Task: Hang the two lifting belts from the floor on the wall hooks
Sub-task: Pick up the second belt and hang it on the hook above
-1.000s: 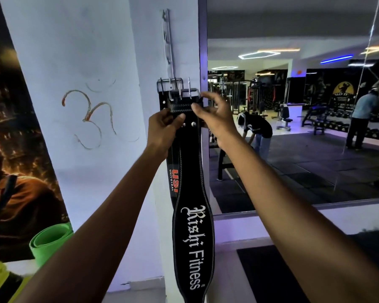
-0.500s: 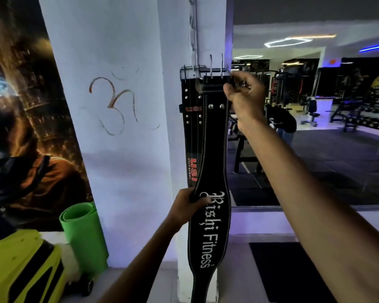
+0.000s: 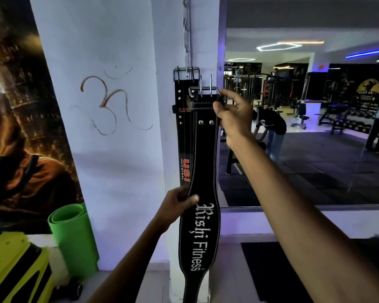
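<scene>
Steadying the front belt low down now: left hand has dropped from the buckle to pinch its edge just above the lettering, while right hand stays curled on the keeper loop beside the buckle. Rear belt hangs behind on the pillar, so likely near done. Hook behind front buckle is hidden; can't tell if it's seated.

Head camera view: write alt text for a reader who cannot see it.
A person's right hand grips the buckle end of a black leather lifting belt lettered "Rishi Fitness" at a white pillar, while the left hand pinches its edge lower down. Behind it, a second black belt marked "USI" hangs by its buckle from a metal hook strip.
</scene>
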A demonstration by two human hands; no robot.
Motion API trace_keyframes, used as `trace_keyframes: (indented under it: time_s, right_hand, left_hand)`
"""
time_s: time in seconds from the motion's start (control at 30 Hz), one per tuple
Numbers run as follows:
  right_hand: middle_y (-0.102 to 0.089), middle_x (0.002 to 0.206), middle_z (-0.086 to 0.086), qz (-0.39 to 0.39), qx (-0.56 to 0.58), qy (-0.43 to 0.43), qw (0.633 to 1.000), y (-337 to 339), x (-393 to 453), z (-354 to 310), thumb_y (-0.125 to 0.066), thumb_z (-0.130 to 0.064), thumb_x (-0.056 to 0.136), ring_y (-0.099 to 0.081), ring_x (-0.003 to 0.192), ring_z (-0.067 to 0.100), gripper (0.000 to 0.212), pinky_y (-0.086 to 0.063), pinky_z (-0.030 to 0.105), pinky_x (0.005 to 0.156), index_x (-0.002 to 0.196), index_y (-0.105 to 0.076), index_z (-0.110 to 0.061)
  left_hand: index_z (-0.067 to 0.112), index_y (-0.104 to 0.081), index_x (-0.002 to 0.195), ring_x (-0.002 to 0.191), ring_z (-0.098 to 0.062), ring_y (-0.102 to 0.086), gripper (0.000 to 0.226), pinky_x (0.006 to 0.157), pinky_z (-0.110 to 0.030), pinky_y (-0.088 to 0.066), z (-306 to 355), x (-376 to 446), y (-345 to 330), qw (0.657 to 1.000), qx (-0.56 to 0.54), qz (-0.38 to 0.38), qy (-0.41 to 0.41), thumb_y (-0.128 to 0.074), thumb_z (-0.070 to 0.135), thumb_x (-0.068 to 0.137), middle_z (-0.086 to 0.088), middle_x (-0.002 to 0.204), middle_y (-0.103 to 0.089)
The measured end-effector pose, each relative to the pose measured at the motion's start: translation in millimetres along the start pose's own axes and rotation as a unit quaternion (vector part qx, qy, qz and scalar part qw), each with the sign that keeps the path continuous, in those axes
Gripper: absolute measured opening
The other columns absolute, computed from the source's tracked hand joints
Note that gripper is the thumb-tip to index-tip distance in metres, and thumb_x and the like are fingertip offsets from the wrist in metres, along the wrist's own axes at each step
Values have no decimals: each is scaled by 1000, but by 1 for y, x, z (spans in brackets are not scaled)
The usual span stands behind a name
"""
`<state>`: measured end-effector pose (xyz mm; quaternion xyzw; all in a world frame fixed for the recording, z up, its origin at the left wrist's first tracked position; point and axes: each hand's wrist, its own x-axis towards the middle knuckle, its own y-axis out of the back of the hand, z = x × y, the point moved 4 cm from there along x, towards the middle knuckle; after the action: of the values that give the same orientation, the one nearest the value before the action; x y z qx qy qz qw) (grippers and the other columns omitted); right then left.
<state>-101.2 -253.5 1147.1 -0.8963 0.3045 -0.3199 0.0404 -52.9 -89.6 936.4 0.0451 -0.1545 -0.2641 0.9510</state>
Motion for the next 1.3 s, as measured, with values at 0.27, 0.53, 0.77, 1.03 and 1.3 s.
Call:
trace_keyframes:
  time_s: [0.27,0.53,0.77,1.03,1.3]
  right_hand:
    - [-67,80,17,-35,15,-43,998,2,-21,18,-67,5,84,-60,77,18,44,-57,38,76,124,-63,-14]
    - [-57,118,4,-63,-103,-35,992,15,-21,19,-70,-8,84,-57,113,19,49,-56,52,92,120,-58,-38]
    - [-62,100,-21,-159,-146,-21,976,19,-12,1,-66,-5,86,-67,102,19,31,-58,51,87,109,-72,-25]
    - [-73,92,-3,-144,-161,143,966,29,10,10,-71,-14,85,-69,94,14,11,-55,44,91,94,-73,-9]
    - [-72,87,2,-101,-94,122,983,49,26,32,-72,-9,84,-69,89,17,8,-57,45,87,91,-73,-8]
  left_hand:
    - [17,-66,118,104,-6,-70,27,96,-29,-57,166,50,24,973,-89,135,-163,-56,34,100,-2,113,-73]
    - [25,-56,129,106,-25,-70,38,91,-31,-57,172,64,19,957,26,179,-229,-67,20,93,-13,121,-70]
    - [9,-69,121,117,-23,-65,26,99,-37,-54,177,75,12,949,124,153,-248,-57,9,98,-9,125,-70]
    - [7,-62,103,106,-21,-63,12,83,-24,-48,181,84,-4,934,136,155,-293,-58,1,94,-13,112,-68]
    - [11,-55,128,91,-1,-70,46,82,-22,-59,161,90,-22,960,-4,187,-206,-75,11,86,-1,108,-68]
